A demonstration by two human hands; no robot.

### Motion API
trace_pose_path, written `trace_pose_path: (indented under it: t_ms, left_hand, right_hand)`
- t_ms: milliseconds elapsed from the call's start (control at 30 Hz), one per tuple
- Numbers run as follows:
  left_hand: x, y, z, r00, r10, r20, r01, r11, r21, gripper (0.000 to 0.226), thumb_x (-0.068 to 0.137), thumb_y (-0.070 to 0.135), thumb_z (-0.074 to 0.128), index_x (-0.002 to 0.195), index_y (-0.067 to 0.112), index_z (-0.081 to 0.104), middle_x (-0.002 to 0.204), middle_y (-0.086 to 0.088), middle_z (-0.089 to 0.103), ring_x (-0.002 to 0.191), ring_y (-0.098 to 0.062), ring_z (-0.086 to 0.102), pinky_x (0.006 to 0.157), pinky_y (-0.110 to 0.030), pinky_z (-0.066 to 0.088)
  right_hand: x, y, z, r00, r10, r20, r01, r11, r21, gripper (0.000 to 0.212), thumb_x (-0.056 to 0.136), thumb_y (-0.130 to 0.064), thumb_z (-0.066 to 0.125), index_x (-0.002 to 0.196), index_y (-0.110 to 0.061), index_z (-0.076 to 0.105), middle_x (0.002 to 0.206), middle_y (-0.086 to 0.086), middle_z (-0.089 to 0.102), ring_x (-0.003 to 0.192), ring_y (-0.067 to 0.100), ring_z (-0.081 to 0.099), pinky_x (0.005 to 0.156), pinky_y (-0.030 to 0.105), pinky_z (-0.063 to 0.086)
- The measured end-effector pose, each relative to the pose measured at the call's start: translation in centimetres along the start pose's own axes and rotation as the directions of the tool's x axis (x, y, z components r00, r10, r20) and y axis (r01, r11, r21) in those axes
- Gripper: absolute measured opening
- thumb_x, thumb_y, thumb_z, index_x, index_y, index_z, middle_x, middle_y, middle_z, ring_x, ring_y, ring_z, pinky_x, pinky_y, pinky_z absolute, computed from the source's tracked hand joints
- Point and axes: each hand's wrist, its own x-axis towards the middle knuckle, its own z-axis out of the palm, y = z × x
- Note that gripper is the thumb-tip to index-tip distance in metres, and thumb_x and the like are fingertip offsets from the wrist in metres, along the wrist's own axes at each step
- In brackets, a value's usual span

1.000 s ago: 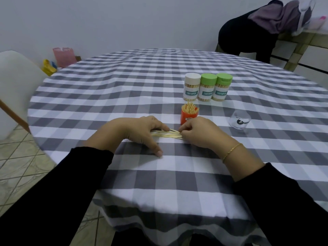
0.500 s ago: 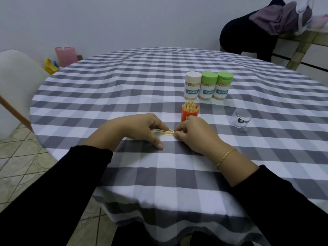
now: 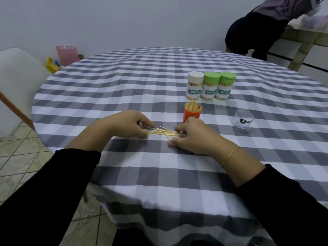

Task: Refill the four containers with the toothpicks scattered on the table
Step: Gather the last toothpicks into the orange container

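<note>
A small bundle of loose toothpicks (image 3: 164, 133) lies on the checked tablecloth between my hands. My left hand (image 3: 129, 124) holds the bundle's left end with curled fingers. My right hand (image 3: 193, 134) covers the right end, fingers curled over the sticks. Just behind my right hand stands an open orange container (image 3: 192, 113) full of toothpicks. Further back stand three closed containers in a row: one white-lidded container (image 3: 194, 86) and two green-lidded containers (image 3: 211, 87) (image 3: 225, 86).
A clear lid (image 3: 242, 119) lies on the cloth to the right of the orange container. The round table's edge (image 3: 46, 144) drops off at left, beside a white chair (image 3: 16, 82). A person (image 3: 257, 29) bends over a counter at the back right.
My hands have moved slightly apart and the toothpicks between them show more. The bundle has fanned a little, with a stick or two lying crosswise.
</note>
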Motion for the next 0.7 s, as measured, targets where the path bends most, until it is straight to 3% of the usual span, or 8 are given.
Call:
trace_pose_path:
  t_ms: [167, 367, 533, 700]
  left_hand:
    - [0.6, 0.2, 0.5, 0.996, 0.018, -0.085, -0.020, 0.999, -0.026, 0.021, 0.091, 0.023, 0.065, 0.107, 0.034, 0.072, 0.097, 0.008, 0.067, 0.081, -0.010, 0.057, 0.069, -0.019, 0.043]
    - [1.2, 0.8, 1.3, 0.983, 0.023, -0.182, -0.045, 0.992, -0.115, 0.016, 0.086, 0.017, 0.070, 0.094, 0.030, 0.069, 0.085, 0.010, 0.066, 0.077, -0.006, 0.059, 0.067, -0.012, 0.043]
    - [0.8, 0.0, 0.7, 0.993, -0.029, -0.113, 0.017, 0.994, -0.106, 0.030, 0.088, 0.015, 0.064, 0.114, 0.030, 0.061, 0.097, 0.012, 0.060, 0.086, -0.009, 0.057, 0.076, -0.018, 0.048]
    - [0.8, 0.7, 0.6, 0.994, -0.031, -0.103, 0.021, 0.995, -0.094, 0.034, 0.090, 0.009, 0.063, 0.122, 0.021, 0.061, 0.090, 0.012, 0.063, 0.084, -0.008, 0.059, 0.075, -0.014, 0.046]
  right_hand:
    - [0.4, -1.6, 0.4, 0.998, -0.027, -0.053, 0.027, 1.000, -0.003, 0.036, 0.096, -0.037, 0.049, 0.128, -0.022, 0.060, 0.099, -0.002, 0.046, 0.092, 0.014, 0.044, 0.073, 0.025, 0.035]
    - [0.8, -2.1, 0.6, 0.996, -0.015, -0.085, 0.013, 1.000, -0.023, 0.033, 0.100, -0.029, 0.042, 0.125, -0.018, 0.062, 0.107, 0.005, 0.052, 0.095, 0.018, 0.050, 0.074, 0.025, 0.037]
    - [0.1, -0.9, -0.1, 1.000, 0.026, -0.013, -0.026, 0.999, 0.031, 0.045, 0.094, -0.037, 0.054, 0.133, -0.015, 0.053, 0.117, 0.005, 0.053, 0.103, 0.020, 0.052, 0.084, 0.027, 0.046]
    - [0.1, -1.4, -0.3, 1.000, -0.010, 0.005, 0.010, 1.000, -0.018, 0.040, 0.097, -0.032, 0.050, 0.132, -0.015, 0.053, 0.122, 0.007, 0.050, 0.110, 0.023, 0.049, 0.092, 0.031, 0.044]
